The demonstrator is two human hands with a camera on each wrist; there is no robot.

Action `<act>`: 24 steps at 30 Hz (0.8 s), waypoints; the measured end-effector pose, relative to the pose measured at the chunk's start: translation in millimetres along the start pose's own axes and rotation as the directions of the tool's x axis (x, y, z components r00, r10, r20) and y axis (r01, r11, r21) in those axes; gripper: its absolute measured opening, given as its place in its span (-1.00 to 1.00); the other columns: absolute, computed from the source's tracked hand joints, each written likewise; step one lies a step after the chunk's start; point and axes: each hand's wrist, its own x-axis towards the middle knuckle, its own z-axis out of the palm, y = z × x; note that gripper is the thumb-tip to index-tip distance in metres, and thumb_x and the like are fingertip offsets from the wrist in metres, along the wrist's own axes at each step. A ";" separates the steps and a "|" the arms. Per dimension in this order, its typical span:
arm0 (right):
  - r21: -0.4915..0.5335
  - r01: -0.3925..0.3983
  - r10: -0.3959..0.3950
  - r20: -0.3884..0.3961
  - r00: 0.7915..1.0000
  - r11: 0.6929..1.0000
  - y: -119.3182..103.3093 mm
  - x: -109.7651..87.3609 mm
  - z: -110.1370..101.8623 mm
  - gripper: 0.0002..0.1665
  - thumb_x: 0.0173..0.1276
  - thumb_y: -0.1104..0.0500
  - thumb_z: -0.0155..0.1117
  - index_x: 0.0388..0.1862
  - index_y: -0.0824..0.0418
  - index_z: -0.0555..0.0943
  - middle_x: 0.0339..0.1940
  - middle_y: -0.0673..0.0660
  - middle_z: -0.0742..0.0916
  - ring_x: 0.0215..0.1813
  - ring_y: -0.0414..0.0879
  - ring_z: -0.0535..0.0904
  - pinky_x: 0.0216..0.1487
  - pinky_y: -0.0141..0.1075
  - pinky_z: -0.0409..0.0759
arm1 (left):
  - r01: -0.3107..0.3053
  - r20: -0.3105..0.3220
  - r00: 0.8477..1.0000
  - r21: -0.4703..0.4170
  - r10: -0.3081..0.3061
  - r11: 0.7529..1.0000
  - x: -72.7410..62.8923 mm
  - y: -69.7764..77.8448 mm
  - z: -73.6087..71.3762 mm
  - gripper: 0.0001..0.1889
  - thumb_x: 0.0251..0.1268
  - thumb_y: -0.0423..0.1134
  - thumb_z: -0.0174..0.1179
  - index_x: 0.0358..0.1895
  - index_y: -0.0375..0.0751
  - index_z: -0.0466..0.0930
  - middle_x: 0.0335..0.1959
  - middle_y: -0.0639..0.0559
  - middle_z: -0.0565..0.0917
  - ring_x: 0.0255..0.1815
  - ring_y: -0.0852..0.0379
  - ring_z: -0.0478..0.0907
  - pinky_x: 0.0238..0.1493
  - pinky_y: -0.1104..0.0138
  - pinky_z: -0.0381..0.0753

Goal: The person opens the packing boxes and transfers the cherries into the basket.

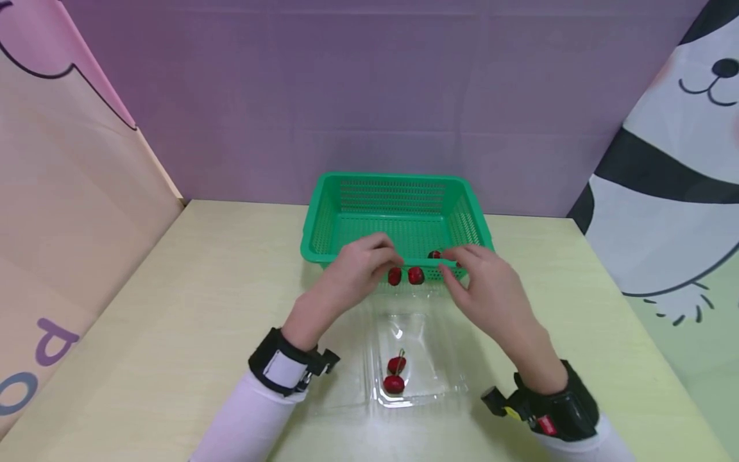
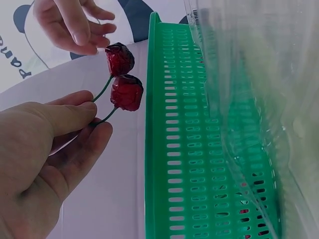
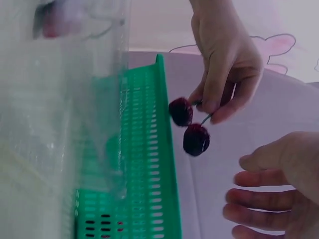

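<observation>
Two dark red cherries (image 1: 416,275) hang by their green stems, which my left hand (image 1: 360,269) pinches between thumb and fingertips. In the left wrist view these cherries (image 2: 127,92) dangle side by side, clear of the fingers. My right hand (image 1: 491,289) is just to their right, its fingers parted and holding nothing; in the right wrist view the right hand (image 3: 274,186) has its thumb apart from its loosely bent fingers. Both hands are over the front rim of a green plastic basket (image 1: 398,181). Nearer me lies a clear plastic box (image 1: 427,366) with two stemmed cherries (image 1: 394,384) inside.
Inside the basket, by its front right, a cherry (image 1: 435,255) shows partly behind the right hand. The box's clear lid (image 1: 340,372) lies folded out to the left. A purple backdrop (image 1: 375,83) rises behind the pale wooden table (image 1: 202,308).
</observation>
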 end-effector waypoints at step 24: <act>-0.056 0.124 -0.093 0.384 0.919 0.991 -37.4 -15.4 4.9 -0.71 0.29 0.11 0.54 -0.09 0.22 0.73 -0.22 0.05 0.75 -0.18 -0.02 0.69 -0.16 -0.13 0.71 | 0.179 -0.285 0.944 0.025 -0.165 0.983 -3.2 -10.1 -5.8 -0.89 0.35 -0.58 0.26 -0.22 -0.40 0.76 -0.22 -0.16 0.63 -0.24 -0.03 0.65 -0.25 0.29 0.69</act>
